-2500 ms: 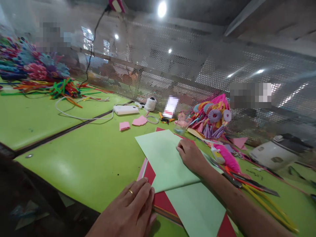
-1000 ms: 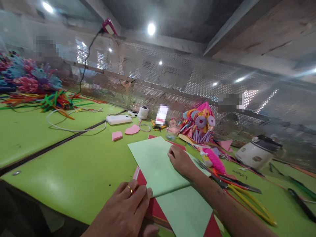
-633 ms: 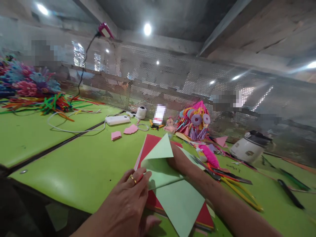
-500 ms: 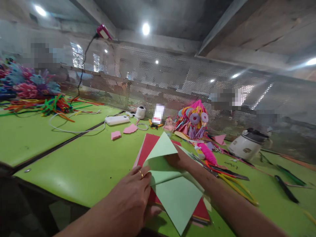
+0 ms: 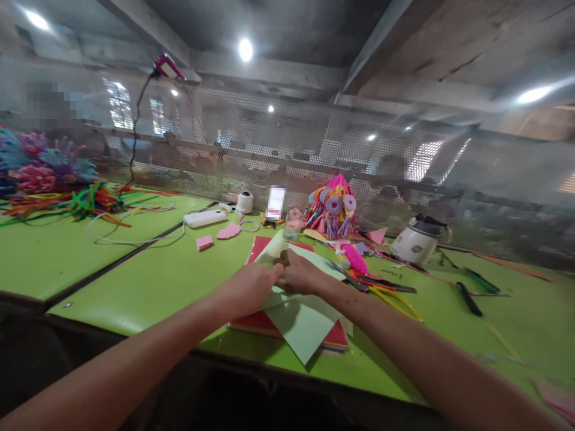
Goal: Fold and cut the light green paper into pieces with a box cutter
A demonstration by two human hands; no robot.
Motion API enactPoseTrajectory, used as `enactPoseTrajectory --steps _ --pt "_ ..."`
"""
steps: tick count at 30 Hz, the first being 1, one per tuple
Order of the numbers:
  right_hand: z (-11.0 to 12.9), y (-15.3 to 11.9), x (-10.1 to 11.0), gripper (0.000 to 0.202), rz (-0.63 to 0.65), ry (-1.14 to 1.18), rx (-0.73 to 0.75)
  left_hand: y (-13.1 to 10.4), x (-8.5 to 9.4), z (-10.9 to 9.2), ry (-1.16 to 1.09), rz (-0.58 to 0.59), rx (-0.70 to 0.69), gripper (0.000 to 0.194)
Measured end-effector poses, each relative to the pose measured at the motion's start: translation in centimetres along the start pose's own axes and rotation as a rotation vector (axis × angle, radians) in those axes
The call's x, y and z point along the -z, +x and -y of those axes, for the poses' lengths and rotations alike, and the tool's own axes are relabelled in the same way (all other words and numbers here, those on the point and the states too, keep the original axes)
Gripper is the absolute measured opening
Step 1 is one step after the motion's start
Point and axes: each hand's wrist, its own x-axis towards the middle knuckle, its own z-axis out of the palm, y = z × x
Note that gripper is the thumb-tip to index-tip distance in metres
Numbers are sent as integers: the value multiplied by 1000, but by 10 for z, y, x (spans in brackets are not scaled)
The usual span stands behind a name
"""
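Light green paper (image 5: 304, 328) lies folded over a stack of red paper (image 5: 260, 323), one corner pointing toward the table's front edge. My left hand (image 5: 257, 286) is closed on the paper's left part, its fingertips pressed together. Right beside it, my right hand (image 5: 300, 273) is curled with its fingers closed on the same paper, and the two hands touch. They cover the middle of the sheet, so the fold under them is hidden. Scissors (image 5: 399, 299) with yellow handles rest to the right of my right forearm.
On the green table (image 5: 148, 281) stand a white power strip (image 5: 205, 218), a phone (image 5: 275, 202), a pile of colourful tassels (image 5: 335, 206) and a white kettle (image 5: 415, 239). Bright pipe cleaners (image 5: 96, 200) lie far left. A black-handled tool (image 5: 468, 299) lies right. A mesh partition (image 5: 287, 143) runs behind.
My hands have come together over the middle of the green paper, and its raised flap is now lower under them. The view has shifted, showing more of the table's front edge.
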Motion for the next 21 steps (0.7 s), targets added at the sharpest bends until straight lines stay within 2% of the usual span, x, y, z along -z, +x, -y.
enactPoseTrajectory --steps 4,7,13,16,21 --pt "1 -9 -9 23 -24 -51 3 18 -9 2 32 35 58 25" --pt "-1 -13 -10 22 -44 -52 -5 22 -13 0 37 64 72 31" --pt "-7 -19 -3 14 -21 -7 45 27 -7 -1 32 202 45 25" --pt "-2 -23 2 16 -58 -4 25 33 -3 2 21 246 37 25" --pt "15 -37 9 12 -92 33 3 36 -4 9 2 268 41 34"
